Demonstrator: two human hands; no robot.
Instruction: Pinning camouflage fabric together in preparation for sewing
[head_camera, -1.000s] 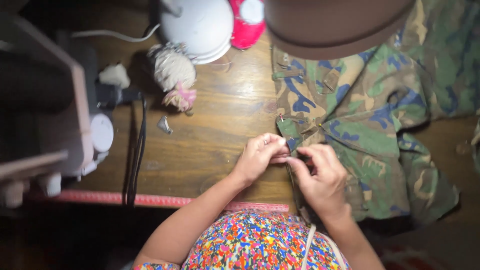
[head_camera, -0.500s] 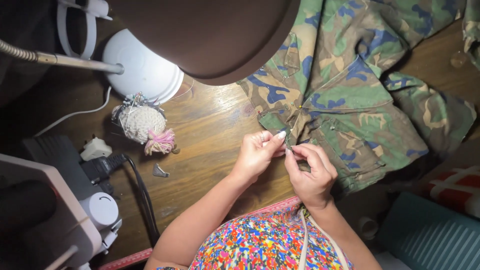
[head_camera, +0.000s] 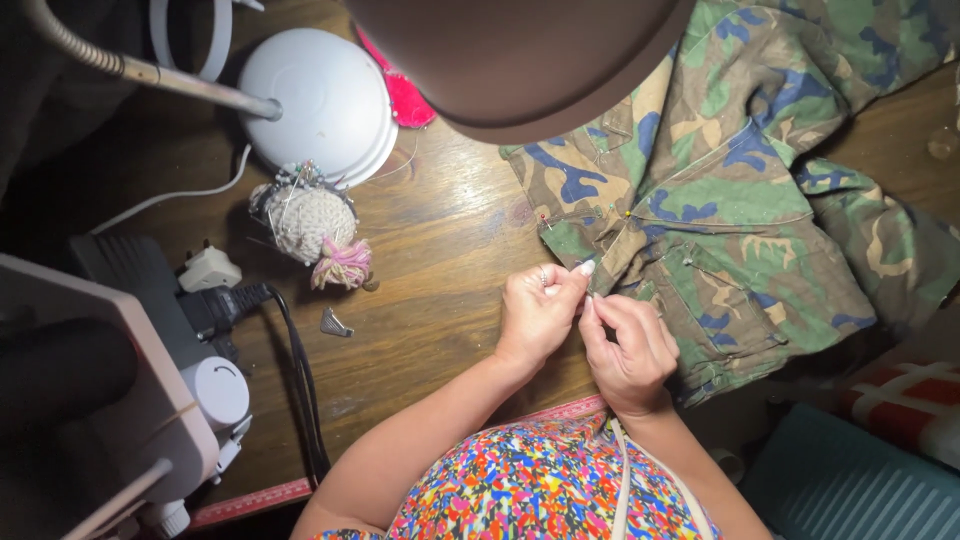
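The left hand and the right hand meet at the near edge of a camouflage jacket, a heavy woven cloth in green, tan, brown and blue patches that lies rumpled over the right part of the wooden surface. Both hands pinch a folded flap of the jacket's hem between thumb and fingertips, each grip narrow and closed on the cloth; whether a pin or needle is held between them is too small to tell. A few pins with coloured heads stand in the cloth just above the hands. The surface is dark, glossy planks with visible grain. Left of the hands, well apart, sits a round knitted pincushion in cream yarn, bristling with pins, with a pink yarn tuft at its lower side. Behind it stands the smooth white domed base of a lamp, its metal gooseneck running off to the upper left, and the brown lampshade hangs over the top middle. A black cable curves down the surface beside a white sewing machine.
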